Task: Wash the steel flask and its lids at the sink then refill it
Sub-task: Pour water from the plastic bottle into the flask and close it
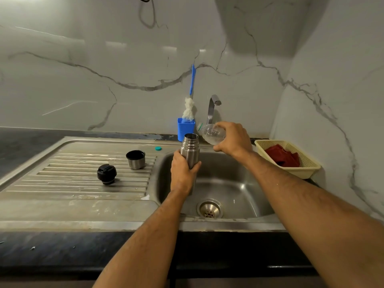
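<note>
My left hand (182, 173) grips the open steel flask (190, 147) upright over the sink basin (232, 183). My right hand (232, 140) holds a clear plastic bottle (212, 133) tipped on its side, with its neck pointing left just above the flask's mouth. On the ribbed drainboard (83, 183) to the left, the steel cup lid (135, 159) stands mouth up. The black stopper lid (106, 174) sits in front of it. A small teal bottle cap (158, 148) lies on the sink's back ledge.
A blue holder (185, 129) with a blue-handled bottle brush (190, 104) stands behind the flask, beside the steel tap (213, 107). A cream basket (301, 171) holding a red cloth (283, 155) sits at the right. The drain (209, 208) is below my left arm.
</note>
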